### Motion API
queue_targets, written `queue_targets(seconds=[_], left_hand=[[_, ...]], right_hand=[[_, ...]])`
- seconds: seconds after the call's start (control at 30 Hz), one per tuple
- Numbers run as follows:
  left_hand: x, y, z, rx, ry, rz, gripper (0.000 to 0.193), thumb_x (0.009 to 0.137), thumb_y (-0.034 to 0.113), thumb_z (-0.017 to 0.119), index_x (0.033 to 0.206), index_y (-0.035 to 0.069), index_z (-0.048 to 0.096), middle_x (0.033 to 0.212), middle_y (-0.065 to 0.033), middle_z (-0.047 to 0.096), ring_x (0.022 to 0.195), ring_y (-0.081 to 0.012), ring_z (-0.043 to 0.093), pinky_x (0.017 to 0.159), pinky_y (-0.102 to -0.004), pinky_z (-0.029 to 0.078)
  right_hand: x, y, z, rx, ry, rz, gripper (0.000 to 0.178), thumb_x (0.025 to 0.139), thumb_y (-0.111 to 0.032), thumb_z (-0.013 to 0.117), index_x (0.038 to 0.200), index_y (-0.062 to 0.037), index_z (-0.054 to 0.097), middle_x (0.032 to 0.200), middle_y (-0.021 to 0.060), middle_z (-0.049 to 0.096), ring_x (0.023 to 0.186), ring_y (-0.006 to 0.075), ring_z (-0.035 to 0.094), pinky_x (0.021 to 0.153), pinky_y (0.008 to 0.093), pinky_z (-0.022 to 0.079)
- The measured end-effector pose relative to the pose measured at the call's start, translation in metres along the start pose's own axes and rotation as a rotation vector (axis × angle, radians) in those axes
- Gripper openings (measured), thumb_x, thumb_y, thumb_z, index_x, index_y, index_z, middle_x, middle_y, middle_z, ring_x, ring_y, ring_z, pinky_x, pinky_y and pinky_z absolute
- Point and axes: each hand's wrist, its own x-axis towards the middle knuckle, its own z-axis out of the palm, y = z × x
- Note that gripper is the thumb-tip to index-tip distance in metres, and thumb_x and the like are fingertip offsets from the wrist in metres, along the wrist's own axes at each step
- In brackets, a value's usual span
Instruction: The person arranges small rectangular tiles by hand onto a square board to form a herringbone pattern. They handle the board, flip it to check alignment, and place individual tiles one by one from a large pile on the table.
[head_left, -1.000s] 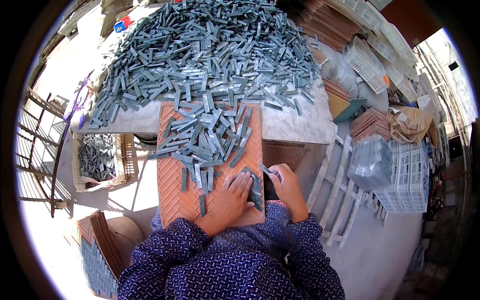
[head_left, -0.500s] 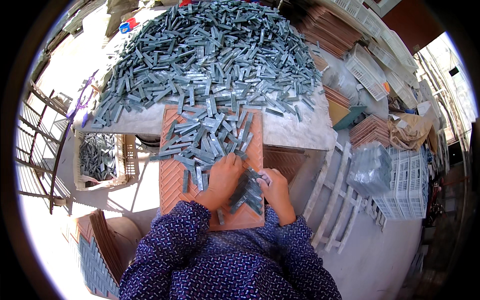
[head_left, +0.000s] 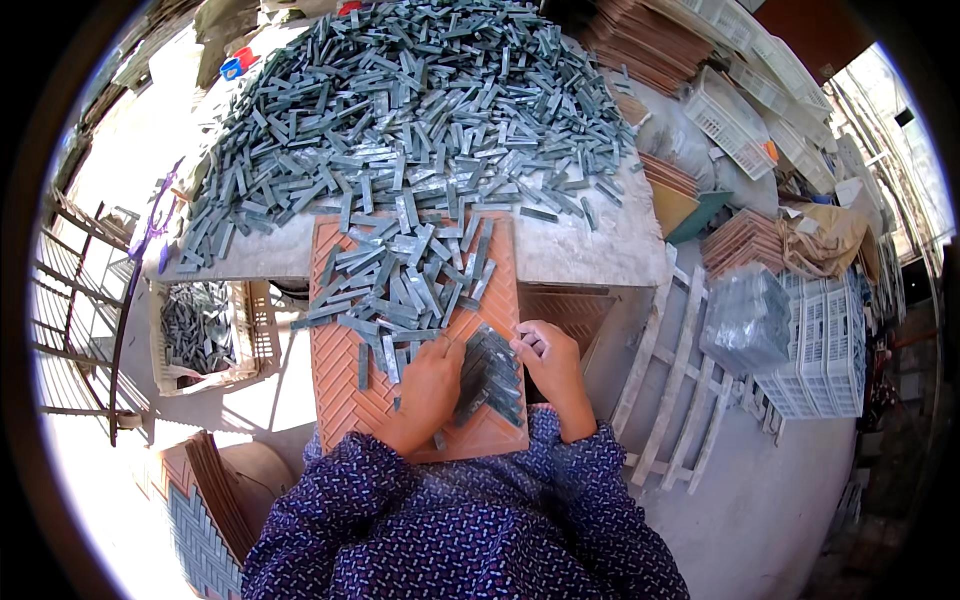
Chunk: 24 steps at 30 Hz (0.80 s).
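An orange tray with herringbone grooves (head_left: 340,395) lies in front of me, its far end against the table. Dark grey-green stone strips (head_left: 490,378) sit fitted in a herringbone on its near right part. Loose strips (head_left: 400,275) are heaped over its far half. My left hand (head_left: 428,392) is over the middle of the tray, left of the fitted strips, fingers curled downward; what they hold, if anything, is hidden. At the tray's right edge, beside the fitted strips, my right hand (head_left: 553,362) has its fingers drawn together; I cannot make out anything in them.
A large heap of strips (head_left: 420,120) covers the table (head_left: 590,245). A white crate of strips (head_left: 250,330) stands on the left, above filled trays (head_left: 205,530). On the right are a pale wooden rack (head_left: 665,400), a wrapped bundle (head_left: 745,320) and white crates (head_left: 825,350).
My left hand has drawn back from the loose strips, nearer to me. My right hand has come off the fitted strips and shifted slightly farther away, its fingers now curled in.
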Motion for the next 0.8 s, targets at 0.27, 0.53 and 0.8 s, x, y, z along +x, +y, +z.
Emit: queue_targets(seconds=[0.27,0.53,0.8], left_hand=[[0.009,-0.004,0.007,0.033,0.029,0.090,0.018,0.074,0.002,0.051,0.092,0.002,0.055,0.088,-0.0114,0.053,0.084,-0.0286,0.056,0.067,-0.0373,0.049],[0.022,-0.012,-0.022,0.217,0.043,0.015,0.023,0.076,0.004,0.055,0.098,0.006,0.062,0.098,-0.0111,0.051,0.090,-0.0284,0.054,0.070,-0.0369,0.048],[0.013,-0.011,-0.004,-0.016,-0.004,0.036,0.016,0.079,0.007,0.059,0.095,0.003,0.060,0.090,-0.0118,0.052,0.089,-0.0292,0.055,0.070,-0.0377,0.048]], right_hand=[[0.039,-0.023,0.032,-0.208,0.036,-0.350,0.021,0.073,-0.009,0.069,0.091,-0.0035,0.059,0.083,0.0135,0.060,0.074,0.0328,0.061,0.065,0.0393,0.049],[0.047,-0.020,0.022,-0.384,0.006,-0.398,0.017,0.071,-0.006,0.067,0.084,-0.0052,0.057,0.081,0.0135,0.057,0.077,0.0331,0.059,0.064,0.0422,0.048],[0.000,0.000,-0.005,-0.129,-0.054,-0.089,0.023,0.070,-0.003,0.067,0.092,-0.0034,0.062,0.079,0.0143,0.057,0.071,0.0328,0.059,0.064,0.0382,0.048]])
